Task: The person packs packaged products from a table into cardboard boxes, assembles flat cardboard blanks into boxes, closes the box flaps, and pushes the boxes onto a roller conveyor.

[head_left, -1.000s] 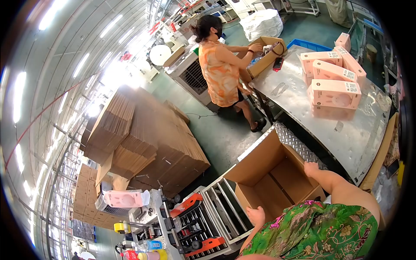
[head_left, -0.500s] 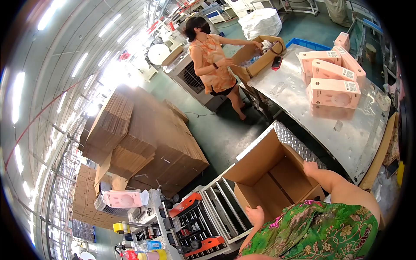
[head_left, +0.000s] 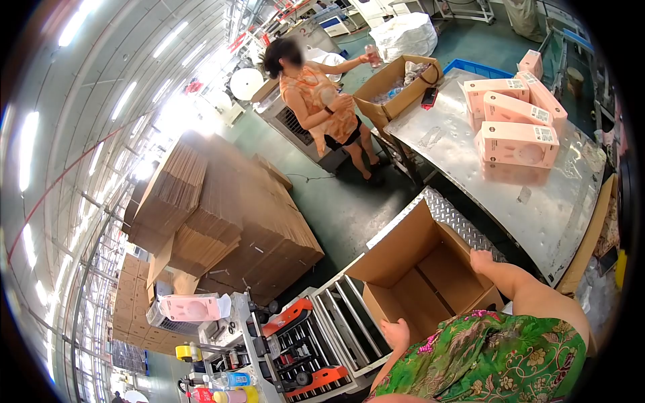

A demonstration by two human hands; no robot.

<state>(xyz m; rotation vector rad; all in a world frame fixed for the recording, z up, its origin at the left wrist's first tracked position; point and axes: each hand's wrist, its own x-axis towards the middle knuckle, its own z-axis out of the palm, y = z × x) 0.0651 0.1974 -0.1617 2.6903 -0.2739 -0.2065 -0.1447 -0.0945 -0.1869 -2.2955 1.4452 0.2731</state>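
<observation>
An open cardboard box [head_left: 403,269] stands upright before me on the roller conveyor, and its inside shows bare brown walls and a seam along the bottom. My left hand [head_left: 396,334] grips the box's near left edge, thumb up and fingers partly hidden behind the wall. On the right side, my right hand [head_left: 481,260] holds the box's top edge, its fingers curled over and partly hidden. Green flowered cloth [head_left: 484,356] covers my lap and hides the box's nearest corner.
A metal table [head_left: 457,148] at the right bears several pink boxes [head_left: 519,145] and a phone [head_left: 428,98]. Stacked flat cardboard [head_left: 228,221] stands at the left. A tape machine [head_left: 302,349] adjoins the conveyor rollers [head_left: 346,316]. Beyond, a person [head_left: 316,101] stands beside a carton [head_left: 396,91].
The person across the aisle has drawn a hand out of the carton, now lifting a small clear object, and leans back to the left. My hands and the box stay put.
</observation>
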